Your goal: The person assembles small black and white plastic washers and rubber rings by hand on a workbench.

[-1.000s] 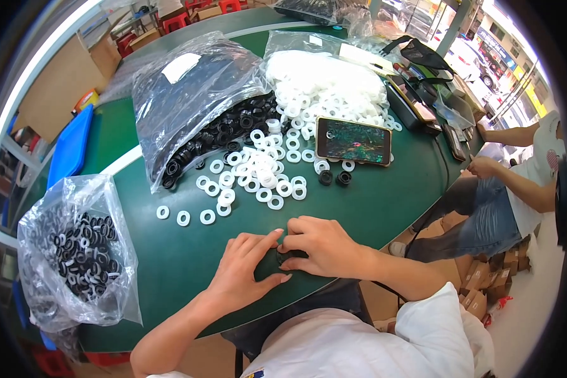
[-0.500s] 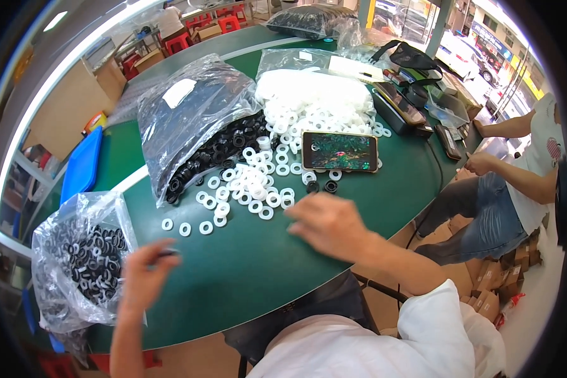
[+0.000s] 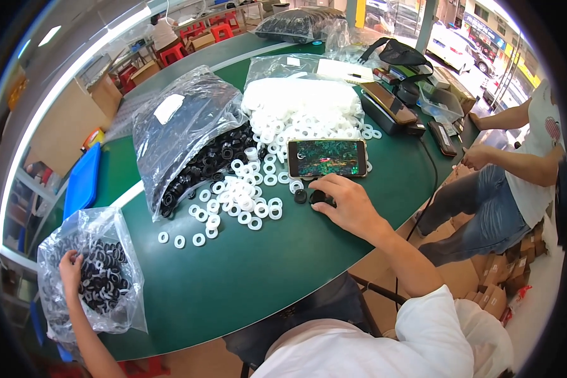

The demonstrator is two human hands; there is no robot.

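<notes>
"Black ring (image 3: 321, 197): state its position."

"At the right hand (image 3: 346, 205), just on the near side of the phone (image 3: 327, 158). Thumb and fingertips stand either side of it; whether the grip is clamped cannot be told."

"Left hand (image 3: 70, 271)?"

"At the small clear bag (image 3: 132, 312), over mixed black-and-white rings (image 3: 104, 286). Fingers are curled; whether that grip is together, or holds anything, cannot be told."

"Immediate surroundings of the right hand?"

"Second black ring (image 3: 300, 196) just left of the fingertips, on the green counter (image 3: 252, 283). Phone lies flat, screen lit."

"Further out?"

"Heap of white rings (image 3: 242, 201) left of the phone; three loose rings (image 3: 179, 241) in a row, apart from it. Beyond, loose black rings (image 3: 220, 160) at the mouth of a large clear bag (image 3: 182, 132); more white rings (image 3: 302, 104) are piled beside them."

"Perimeter?"

"Blue tray (image 3: 83, 179) at left. Another person (image 3: 516, 170) at right, one hand near the counter's edge."
</notes>
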